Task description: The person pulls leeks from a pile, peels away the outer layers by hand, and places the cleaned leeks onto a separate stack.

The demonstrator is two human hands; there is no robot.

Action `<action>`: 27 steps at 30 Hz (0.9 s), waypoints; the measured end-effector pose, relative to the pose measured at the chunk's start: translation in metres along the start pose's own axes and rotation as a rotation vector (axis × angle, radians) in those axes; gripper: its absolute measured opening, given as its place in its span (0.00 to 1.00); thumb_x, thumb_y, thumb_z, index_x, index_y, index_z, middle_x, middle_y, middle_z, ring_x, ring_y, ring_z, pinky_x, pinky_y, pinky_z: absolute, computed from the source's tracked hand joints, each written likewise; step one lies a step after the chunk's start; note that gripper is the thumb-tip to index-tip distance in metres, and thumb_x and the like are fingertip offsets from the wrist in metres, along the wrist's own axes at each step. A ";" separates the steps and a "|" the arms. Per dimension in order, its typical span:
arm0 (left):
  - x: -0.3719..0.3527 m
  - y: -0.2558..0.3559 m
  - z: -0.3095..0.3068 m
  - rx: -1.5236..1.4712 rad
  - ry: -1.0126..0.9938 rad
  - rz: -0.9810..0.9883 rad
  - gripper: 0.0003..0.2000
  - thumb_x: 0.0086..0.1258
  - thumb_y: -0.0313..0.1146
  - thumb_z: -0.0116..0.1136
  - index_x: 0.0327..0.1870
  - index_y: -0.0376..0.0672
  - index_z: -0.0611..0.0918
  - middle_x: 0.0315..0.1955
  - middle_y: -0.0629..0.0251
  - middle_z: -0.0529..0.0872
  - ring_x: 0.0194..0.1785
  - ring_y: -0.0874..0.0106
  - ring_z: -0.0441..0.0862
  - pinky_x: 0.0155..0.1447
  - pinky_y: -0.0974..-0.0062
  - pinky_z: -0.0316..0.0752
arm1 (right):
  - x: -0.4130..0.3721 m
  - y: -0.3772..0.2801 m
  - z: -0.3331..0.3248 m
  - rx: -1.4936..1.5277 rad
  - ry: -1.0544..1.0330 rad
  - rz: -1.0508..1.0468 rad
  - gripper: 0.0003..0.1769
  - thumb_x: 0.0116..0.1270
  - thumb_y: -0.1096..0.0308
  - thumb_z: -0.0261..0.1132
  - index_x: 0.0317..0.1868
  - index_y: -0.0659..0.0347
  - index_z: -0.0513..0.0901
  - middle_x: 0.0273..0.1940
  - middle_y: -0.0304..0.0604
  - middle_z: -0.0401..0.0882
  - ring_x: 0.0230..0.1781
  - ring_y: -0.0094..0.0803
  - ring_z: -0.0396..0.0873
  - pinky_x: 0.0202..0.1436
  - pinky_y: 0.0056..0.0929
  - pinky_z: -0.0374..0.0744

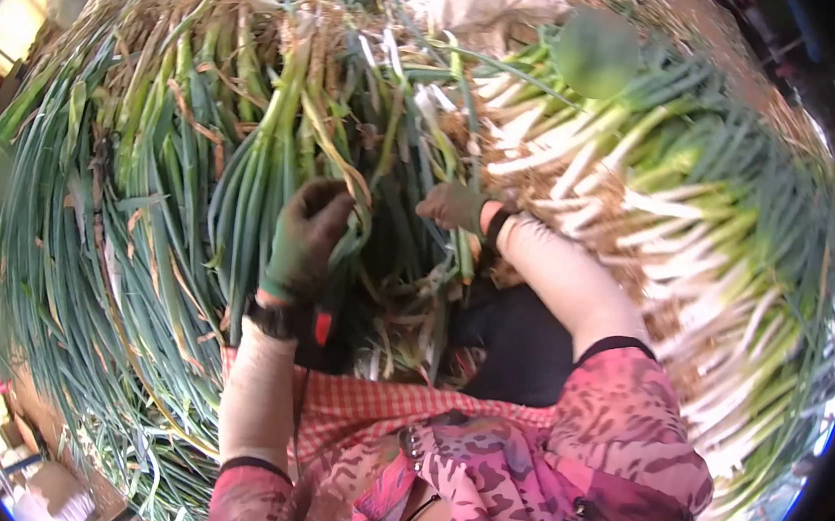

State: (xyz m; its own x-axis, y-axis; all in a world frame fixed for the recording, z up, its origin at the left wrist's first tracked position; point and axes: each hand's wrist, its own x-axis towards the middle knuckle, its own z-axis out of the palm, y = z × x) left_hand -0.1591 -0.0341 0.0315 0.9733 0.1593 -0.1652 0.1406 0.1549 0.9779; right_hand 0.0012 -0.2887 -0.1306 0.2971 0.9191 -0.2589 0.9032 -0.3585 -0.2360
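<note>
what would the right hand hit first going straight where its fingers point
The right hand would probably first meet the dark green leaves short of the left hand; depth is unclear, so it might pass above them.

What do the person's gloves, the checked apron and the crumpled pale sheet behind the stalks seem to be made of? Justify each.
Left glove and right glove: probably fabric, matte; they fit closely without shine. A coating can't be ruled out.

Checked apron: likely woven cloth, matte; it drapes softly.

Pale sheet: cloth or woven plastic, dull; creases show, but the weave doesn't.
</note>
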 end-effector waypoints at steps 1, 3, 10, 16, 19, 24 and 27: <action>-0.001 -0.010 -0.010 0.045 -0.010 0.040 0.13 0.71 0.31 0.61 0.52 0.35 0.81 0.41 0.69 0.84 0.42 0.79 0.79 0.49 0.80 0.75 | 0.020 -0.001 0.003 0.090 -0.068 0.144 0.18 0.53 0.62 0.71 0.46 0.53 0.82 0.41 0.50 0.83 0.43 0.49 0.82 0.44 0.42 0.79; -0.008 -0.016 -0.018 0.099 0.024 -0.018 0.14 0.71 0.31 0.61 0.53 0.34 0.80 0.42 0.67 0.84 0.43 0.79 0.79 0.50 0.79 0.75 | 0.053 -0.008 0.030 0.343 -0.088 0.552 0.27 0.54 0.57 0.72 0.54 0.58 0.79 0.51 0.55 0.80 0.52 0.51 0.79 0.53 0.42 0.78; -0.003 0.005 -0.018 0.147 -0.050 -0.253 0.16 0.72 0.32 0.60 0.57 0.34 0.77 0.42 0.67 0.84 0.43 0.80 0.78 0.48 0.80 0.75 | 0.171 -0.010 0.171 0.160 0.071 1.366 0.42 0.68 0.45 0.52 0.73 0.67 0.59 0.71 0.66 0.59 0.68 0.71 0.58 0.68 0.66 0.59; 0.017 -0.001 -0.025 0.337 -0.084 -0.205 0.17 0.72 0.31 0.60 0.58 0.33 0.76 0.43 0.65 0.84 0.45 0.80 0.78 0.50 0.78 0.75 | 0.156 -0.019 0.077 0.396 0.019 1.110 0.32 0.68 0.54 0.56 0.69 0.58 0.67 0.61 0.63 0.71 0.55 0.62 0.74 0.55 0.59 0.71; 0.024 -0.005 -0.027 0.262 -0.081 -0.210 0.18 0.72 0.32 0.60 0.58 0.33 0.77 0.43 0.64 0.84 0.45 0.80 0.78 0.51 0.79 0.74 | 0.154 -0.027 0.060 0.560 0.257 1.201 0.26 0.68 0.61 0.57 0.66 0.58 0.70 0.51 0.63 0.79 0.50 0.58 0.81 0.54 0.51 0.77; 0.035 -0.005 -0.028 0.295 -0.092 -0.259 0.18 0.71 0.32 0.61 0.57 0.33 0.77 0.44 0.62 0.85 0.47 0.79 0.78 0.53 0.78 0.74 | 0.182 -0.006 0.075 0.778 0.603 1.379 0.25 0.68 0.57 0.57 0.63 0.58 0.72 0.51 0.61 0.81 0.51 0.59 0.80 0.55 0.49 0.77; 0.037 -0.012 -0.030 0.410 -0.096 -0.185 0.18 0.70 0.31 0.60 0.57 0.33 0.77 0.45 0.62 0.85 0.47 0.78 0.80 0.53 0.77 0.75 | 0.197 0.032 0.142 0.589 0.567 1.346 0.26 0.64 0.54 0.63 0.61 0.54 0.75 0.49 0.57 0.83 0.45 0.59 0.82 0.49 0.46 0.80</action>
State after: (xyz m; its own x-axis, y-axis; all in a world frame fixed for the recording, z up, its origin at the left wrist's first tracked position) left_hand -0.1300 -0.0004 0.0096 0.9346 0.0708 -0.3485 0.3553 -0.2291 0.9062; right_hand 0.0443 -0.1425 -0.3225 0.9466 -0.2233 -0.2325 -0.3117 -0.8185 -0.4827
